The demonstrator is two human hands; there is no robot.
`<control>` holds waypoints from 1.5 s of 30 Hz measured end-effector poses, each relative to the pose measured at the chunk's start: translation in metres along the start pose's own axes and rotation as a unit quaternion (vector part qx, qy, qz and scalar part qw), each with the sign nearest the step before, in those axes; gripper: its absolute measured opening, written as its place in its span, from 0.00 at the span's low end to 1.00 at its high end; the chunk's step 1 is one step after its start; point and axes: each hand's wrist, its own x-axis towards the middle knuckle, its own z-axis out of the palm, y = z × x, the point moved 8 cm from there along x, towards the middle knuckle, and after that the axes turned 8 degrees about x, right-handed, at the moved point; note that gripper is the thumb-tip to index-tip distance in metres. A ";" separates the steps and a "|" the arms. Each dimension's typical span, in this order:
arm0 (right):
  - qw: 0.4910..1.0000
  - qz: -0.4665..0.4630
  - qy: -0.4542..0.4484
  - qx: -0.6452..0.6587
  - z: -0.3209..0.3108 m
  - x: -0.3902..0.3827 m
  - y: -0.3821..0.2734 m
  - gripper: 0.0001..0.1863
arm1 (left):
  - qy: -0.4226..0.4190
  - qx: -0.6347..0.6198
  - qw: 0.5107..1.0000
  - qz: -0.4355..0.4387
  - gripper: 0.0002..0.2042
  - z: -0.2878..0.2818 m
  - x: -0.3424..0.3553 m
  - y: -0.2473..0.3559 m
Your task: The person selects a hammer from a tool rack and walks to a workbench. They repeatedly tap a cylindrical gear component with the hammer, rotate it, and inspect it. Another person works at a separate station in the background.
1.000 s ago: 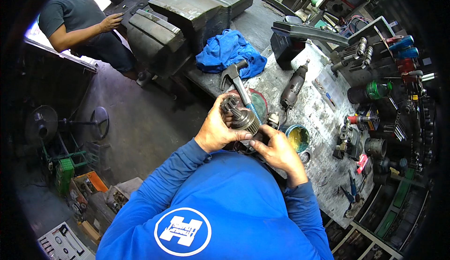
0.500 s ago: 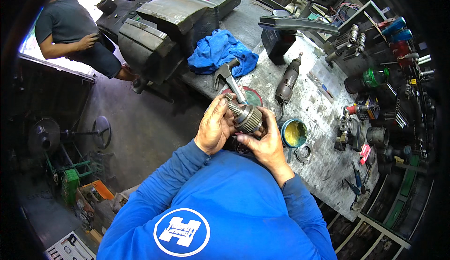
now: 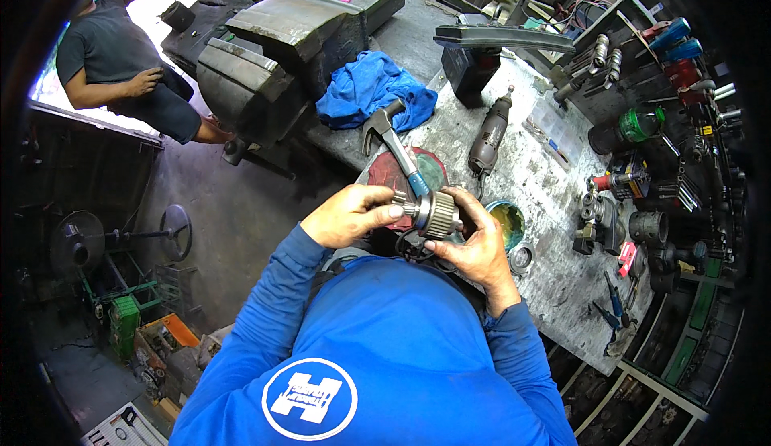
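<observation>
In front of my chest I hold a steel gear (image 3: 438, 215) with coarse teeth round its rim and a short, narrower shaft sticking out to the left. My right hand (image 3: 480, 245) curls round the toothed end, thumb below and fingers over the top. At the shaft end, the thumb and fingers of my left hand (image 3: 349, 214) close on the tip. Just beyond the gear lies a claw hammer (image 3: 392, 142), its blue-gripped handle pointing toward me across a round red and green pad (image 3: 434, 166). An open tin of yellow grease (image 3: 506, 223) stands right of my right hand, partly hidden by it.
A large bench vise (image 3: 293, 36) stands at the far left of the workbench (image 3: 534, 293), beside a blue rag (image 3: 373, 88). A rotary tool (image 3: 491, 137) lies farther right, near a tool rack (image 3: 691, 124). Another person (image 3: 124, 56) stands beyond the vise.
The gear has swung so its shaft points more to the left. My left hand has drawn back leftward from wrapping the shaft to gripping its tip; my right hand shifted slightly right.
</observation>
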 end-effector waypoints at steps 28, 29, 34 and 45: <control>0.997 -0.014 -0.013 -0.068 -0.002 0.012 -0.004 0.40 | 0.079 -0.358 0.928 -0.072 0.24 0.049 0.009 -0.049; 0.997 -0.023 -0.016 -0.072 -0.002 0.012 -0.005 0.41 | 0.074 -0.333 0.937 -0.072 0.23 0.047 0.008 -0.050; 0.998 0.003 -0.018 -0.055 -0.002 0.012 0.000 0.42 | 0.081 -0.254 0.964 -0.023 0.22 0.034 0.006 -0.056; 0.999 0.003 -0.024 -0.036 -0.007 0.011 -0.012 0.42 | 0.089 -0.127 0.988 -0.005 0.25 0.024 -0.001 -0.027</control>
